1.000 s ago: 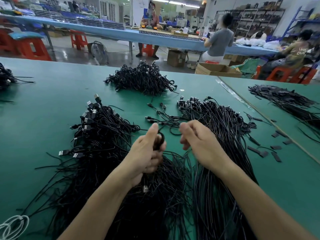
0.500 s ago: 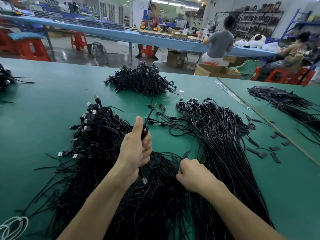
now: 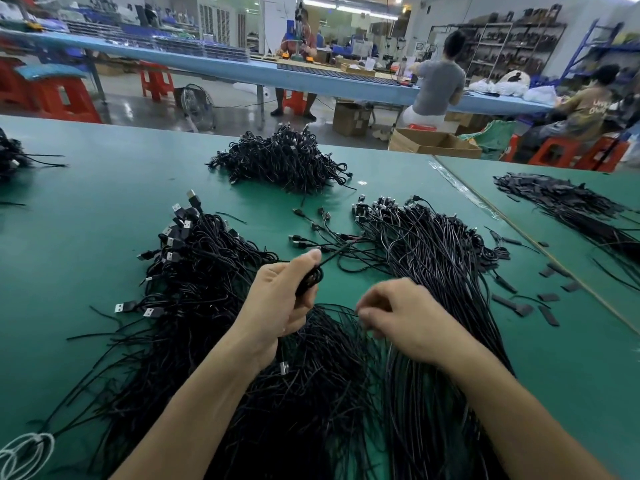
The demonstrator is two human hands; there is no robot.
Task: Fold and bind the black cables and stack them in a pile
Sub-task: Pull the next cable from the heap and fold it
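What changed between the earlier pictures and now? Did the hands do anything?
The right hand drew away from the folded cable, dropped to the loose cables near the person, then rose again toward the left hand. Its fingertips are blurred, so whether it picked anything up is unclear. The left hand kept its grip on the folded cable. The bound pile on the green table stayed put.

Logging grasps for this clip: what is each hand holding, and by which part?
The left hand grips a folded black cable around its coiled middle, thumb on top. The right hand is blurred; whether it pinches anything cannot be told.
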